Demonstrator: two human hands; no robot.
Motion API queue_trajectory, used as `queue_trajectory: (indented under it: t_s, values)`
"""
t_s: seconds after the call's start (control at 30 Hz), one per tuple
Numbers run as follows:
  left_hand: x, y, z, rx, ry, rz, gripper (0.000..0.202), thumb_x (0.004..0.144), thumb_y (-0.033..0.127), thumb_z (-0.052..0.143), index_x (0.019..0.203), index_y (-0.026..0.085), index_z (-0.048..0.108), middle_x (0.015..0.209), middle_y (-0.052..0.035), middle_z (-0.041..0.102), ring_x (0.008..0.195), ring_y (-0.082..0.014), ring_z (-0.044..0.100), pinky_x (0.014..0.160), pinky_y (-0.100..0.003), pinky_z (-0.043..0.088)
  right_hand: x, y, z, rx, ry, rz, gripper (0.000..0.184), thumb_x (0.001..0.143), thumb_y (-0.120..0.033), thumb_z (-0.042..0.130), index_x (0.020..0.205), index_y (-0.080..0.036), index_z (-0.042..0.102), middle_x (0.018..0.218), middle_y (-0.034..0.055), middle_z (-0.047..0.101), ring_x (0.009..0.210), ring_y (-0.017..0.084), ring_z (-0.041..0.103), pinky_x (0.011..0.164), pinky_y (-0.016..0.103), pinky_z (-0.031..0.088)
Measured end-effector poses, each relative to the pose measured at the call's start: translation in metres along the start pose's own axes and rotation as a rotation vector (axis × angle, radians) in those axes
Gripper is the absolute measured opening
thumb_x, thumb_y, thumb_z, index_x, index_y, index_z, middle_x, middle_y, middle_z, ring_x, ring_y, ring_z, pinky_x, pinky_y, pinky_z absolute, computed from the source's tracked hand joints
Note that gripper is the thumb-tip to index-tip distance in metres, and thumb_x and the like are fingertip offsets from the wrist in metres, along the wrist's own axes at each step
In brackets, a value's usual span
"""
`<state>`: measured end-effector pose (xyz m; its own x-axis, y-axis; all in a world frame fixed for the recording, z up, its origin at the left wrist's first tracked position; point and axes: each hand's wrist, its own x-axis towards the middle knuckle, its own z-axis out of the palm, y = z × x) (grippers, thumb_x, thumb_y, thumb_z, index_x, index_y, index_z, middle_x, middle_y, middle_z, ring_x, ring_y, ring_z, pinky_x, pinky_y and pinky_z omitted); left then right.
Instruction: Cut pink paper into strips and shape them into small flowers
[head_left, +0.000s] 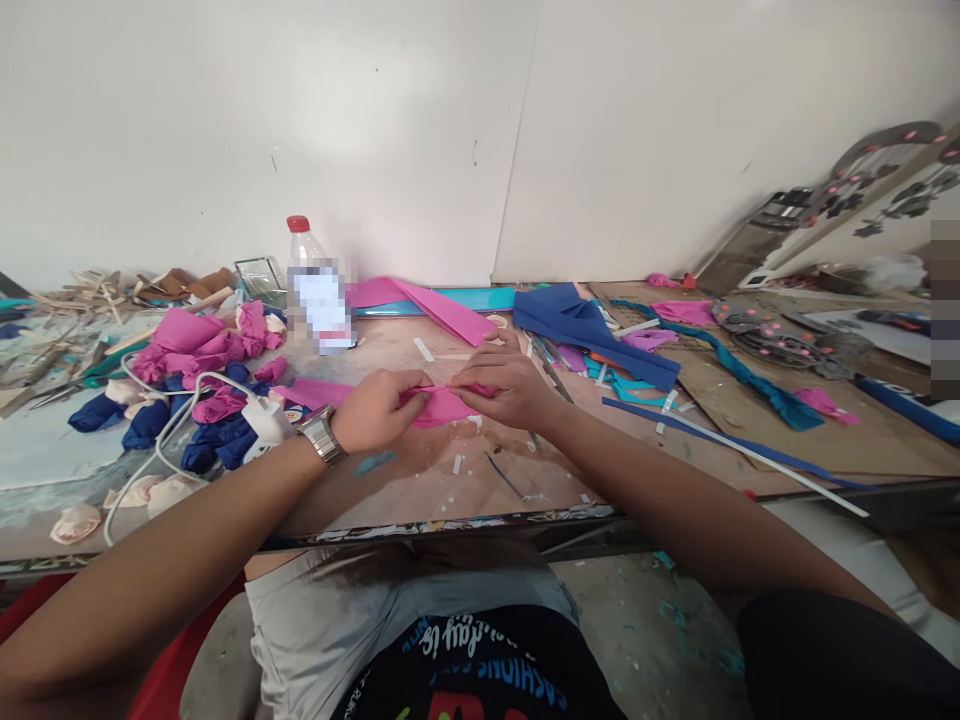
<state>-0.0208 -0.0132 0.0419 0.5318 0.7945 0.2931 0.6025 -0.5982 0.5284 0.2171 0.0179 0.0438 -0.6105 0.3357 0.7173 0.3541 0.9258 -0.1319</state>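
Note:
Between both hands is a pink fabric strip [442, 408], held just above the table at the middle of the view. My left hand [381, 410], with a metal watch [322, 437] on its wrist, pinches the strip's upper edge between thumb and fingers. Close beside it, my right hand [514, 383] is closed on the same edge, its fingertips partly hiding the cloth. One end of the strip trails out to the left behind my left hand. Farther back, another pink strip [431, 308] lies near a folded dark blue cloth piece [592, 330].
Left of my hands are pink, blue and cream cloth rosettes [214, 440], a white charger [268, 418] with its cable, and a phone [322, 310] before a red-capped bottle [298, 226]. To the right lie a white stick [765, 455], a teal twisted strip [739, 365] and cardboard [697, 440].

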Motion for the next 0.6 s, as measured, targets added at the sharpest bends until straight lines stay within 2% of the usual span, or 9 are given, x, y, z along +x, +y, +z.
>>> queue_trajectory:
  t_s: [0.13,0.27,0.37,0.47,0.6]
  values:
    - [0.0011,-0.0058,0.0002,-0.079,-0.002,-0.007,0.024,0.088,0.014,0.043,0.089,0.016,0.066,0.075,-0.0005,0.065,0.069,-0.0156,0.055,0.068,-0.029,0.039,0.0,0.0,0.0008,0.005,-0.002,-0.005,0.01,0.093,-0.025,0.066,0.087,-0.025,0.074,0.08,0.0,0.076,0.078,0.017,0.068,0.097,0.042,0.038]
    - [0.0015,-0.0059,-0.0017,-0.126,-0.012,-0.013,0.024,0.081,0.01,0.041,0.085,0.016,0.064,0.072,0.0008,0.061,0.069,-0.0154,0.052,0.067,-0.029,0.038,0.0,0.0002,0.0005,0.018,-0.022,-0.024,0.011,0.093,-0.024,0.065,0.088,-0.025,0.074,0.081,-0.0006,0.077,0.078,0.016,0.068,0.098,0.041,0.036]
    - [0.0012,-0.0023,-0.0021,-0.145,-0.037,0.0,0.019,0.088,0.018,0.045,0.084,0.016,0.064,0.073,0.0007,0.061,0.07,-0.0154,0.052,0.068,-0.029,0.037,-0.0004,0.0006,0.0012,0.017,-0.019,-0.033,0.011,0.093,-0.022,0.066,0.088,-0.025,0.075,0.081,-0.0014,0.077,0.078,0.016,0.069,0.098,0.041,0.036]
    - [0.0009,0.0002,-0.0006,-0.175,-0.034,-0.01,0.029,0.097,0.034,0.047,0.079,0.016,0.062,0.07,0.0014,0.057,0.067,-0.0138,0.049,0.065,-0.028,0.036,-0.0008,0.0001,0.0025,0.011,-0.035,-0.035,0.011,0.093,-0.024,0.066,0.087,-0.025,0.075,0.082,-0.0008,0.077,0.08,0.016,0.069,0.096,0.041,0.036]
    - [0.001,-0.0002,0.0019,-0.22,-0.018,-0.026,0.032,0.098,0.038,0.049,0.08,0.016,0.063,0.071,0.0015,0.058,0.067,-0.0129,0.049,0.066,-0.027,0.037,-0.0015,-0.0013,0.0038,0.007,-0.044,0.002,0.01,0.093,-0.027,0.067,0.088,-0.025,0.075,0.081,-0.0002,0.077,0.081,0.017,0.069,0.098,0.041,0.035]
